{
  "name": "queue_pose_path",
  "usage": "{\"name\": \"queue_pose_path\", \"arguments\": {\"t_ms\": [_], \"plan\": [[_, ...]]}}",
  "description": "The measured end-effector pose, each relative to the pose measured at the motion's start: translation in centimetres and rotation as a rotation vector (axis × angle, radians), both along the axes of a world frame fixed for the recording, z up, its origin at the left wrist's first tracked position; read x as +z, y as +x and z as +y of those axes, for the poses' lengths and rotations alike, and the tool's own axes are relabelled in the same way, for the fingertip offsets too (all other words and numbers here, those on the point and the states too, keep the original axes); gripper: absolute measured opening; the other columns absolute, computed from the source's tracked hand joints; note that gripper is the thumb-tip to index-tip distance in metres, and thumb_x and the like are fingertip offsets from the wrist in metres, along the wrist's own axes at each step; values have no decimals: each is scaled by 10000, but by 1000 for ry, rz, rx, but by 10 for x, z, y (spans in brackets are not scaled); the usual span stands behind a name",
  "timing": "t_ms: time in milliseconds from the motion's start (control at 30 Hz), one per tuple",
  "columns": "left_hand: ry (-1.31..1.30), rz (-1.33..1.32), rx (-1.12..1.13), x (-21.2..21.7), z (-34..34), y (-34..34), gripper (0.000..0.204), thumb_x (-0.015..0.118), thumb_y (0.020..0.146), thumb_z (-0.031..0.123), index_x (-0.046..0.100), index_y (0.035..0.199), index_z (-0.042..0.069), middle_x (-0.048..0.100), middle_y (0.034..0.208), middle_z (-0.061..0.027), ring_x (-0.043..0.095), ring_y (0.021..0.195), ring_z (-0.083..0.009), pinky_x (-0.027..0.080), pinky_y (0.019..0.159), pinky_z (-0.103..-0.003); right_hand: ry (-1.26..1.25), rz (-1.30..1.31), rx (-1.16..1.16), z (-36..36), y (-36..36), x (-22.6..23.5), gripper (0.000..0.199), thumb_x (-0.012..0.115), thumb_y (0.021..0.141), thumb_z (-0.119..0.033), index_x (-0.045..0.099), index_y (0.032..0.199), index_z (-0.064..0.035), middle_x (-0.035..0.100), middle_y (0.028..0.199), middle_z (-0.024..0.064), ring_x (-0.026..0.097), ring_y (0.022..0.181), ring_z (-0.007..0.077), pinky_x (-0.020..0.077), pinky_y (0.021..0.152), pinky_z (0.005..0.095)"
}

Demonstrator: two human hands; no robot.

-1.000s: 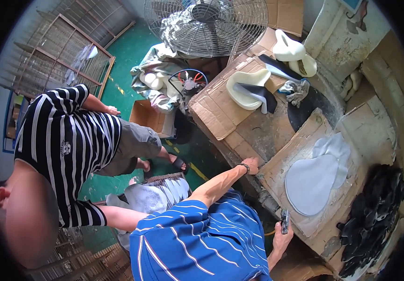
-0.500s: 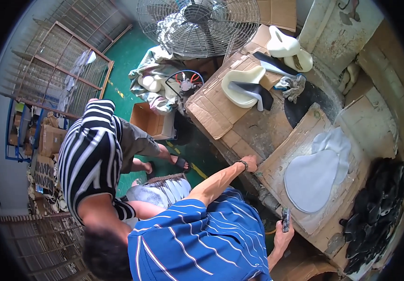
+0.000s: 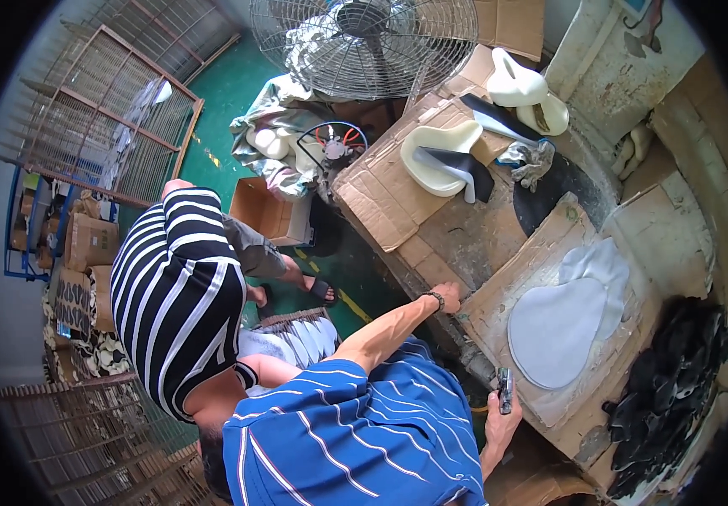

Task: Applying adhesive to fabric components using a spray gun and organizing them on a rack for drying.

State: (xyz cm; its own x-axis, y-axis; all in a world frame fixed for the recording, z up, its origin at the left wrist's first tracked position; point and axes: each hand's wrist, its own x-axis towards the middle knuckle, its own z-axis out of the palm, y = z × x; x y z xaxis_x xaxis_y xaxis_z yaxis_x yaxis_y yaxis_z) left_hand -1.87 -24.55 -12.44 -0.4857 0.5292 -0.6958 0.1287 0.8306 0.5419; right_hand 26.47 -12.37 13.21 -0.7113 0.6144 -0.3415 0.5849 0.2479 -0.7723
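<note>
My left hand (image 3: 445, 298), with a bracelet at the wrist, leans on the front edge of the cardboard-covered workbench (image 3: 431, 268). Its fingers look curled in, and no object shows in them. Lower right, beside the bench edge, my right hand (image 3: 500, 424) is closed around a small dark and silver hand tool (image 3: 505, 391); its exact kind is unclear. An orange-yellow hose shows behind that hand. Past the tool, a flat pale grey rounded piece (image 3: 553, 333) lies on a cardboard sheet (image 3: 499, 308), overlapping a second pale piece (image 3: 604, 266).
Black pieces (image 3: 667, 396) are heaped at the right. Cream moulded shells (image 3: 444, 152) and a glove (image 3: 531, 160) sit farther back on the bench. A caged fan (image 3: 364, 46) stands behind. At left, a co-worker in a striped shirt (image 3: 182, 278) bends over near wire racks (image 3: 119, 110).
The co-worker has leaned further right, the head now partly hidden behind my blue shirt. My right hand and the tool have shifted slightly left. My left hand stays on the bench edge.
</note>
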Motion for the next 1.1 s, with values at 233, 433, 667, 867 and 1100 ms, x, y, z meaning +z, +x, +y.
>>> {"name": "queue_pose_path", "arguments": {"t_ms": [233,433,667,867,1100], "plan": [[41,134,72,-9,-2,6,372,631,847,181,632,1188,33,638,1264,-254,600,1221,-432,502,1007,-490,-20,51,-15,4,-4,17,569,675,923,-113,552,1455,46,706,934,155,640,810,202,532,785,340],[24,112,92,11,-2,2,374,630,846,175,625,1192,33,635,1263,-249,593,1230,-426,497,1010,-483,-15,34,-36,14,2,36,553,667,934,-87,552,1458,45,701,967,133,643,863,204,527,819,336],[9,119,87,-2,5,6,359,634,838,166,624,1175,42,633,1260,-241,591,1226,-414,494,1011,-473,-14,64,-66,23,19,45,541,658,950,-101,548,1455,56,704,1014,154,653,888,210,526,838,332],[26,192,155,-10,1,15,329,644,809,152,625,1118,41,647,1187,-236,600,1188,-418,503,971,-469,-16,72,-68,35,42,43,542,658,944,-89,549,1454,57,712,1066,175,659,924,209,527,863,326],[29,194,128,-12,3,21,422,648,885,245,585,1231,11,606,1311,-251,557,1270,-421,468,1058,-478,-67,94,-49,57,73,80,541,644,937,-54,540,1453,73,685,996,121,638,902,179,520,838,303]]}}
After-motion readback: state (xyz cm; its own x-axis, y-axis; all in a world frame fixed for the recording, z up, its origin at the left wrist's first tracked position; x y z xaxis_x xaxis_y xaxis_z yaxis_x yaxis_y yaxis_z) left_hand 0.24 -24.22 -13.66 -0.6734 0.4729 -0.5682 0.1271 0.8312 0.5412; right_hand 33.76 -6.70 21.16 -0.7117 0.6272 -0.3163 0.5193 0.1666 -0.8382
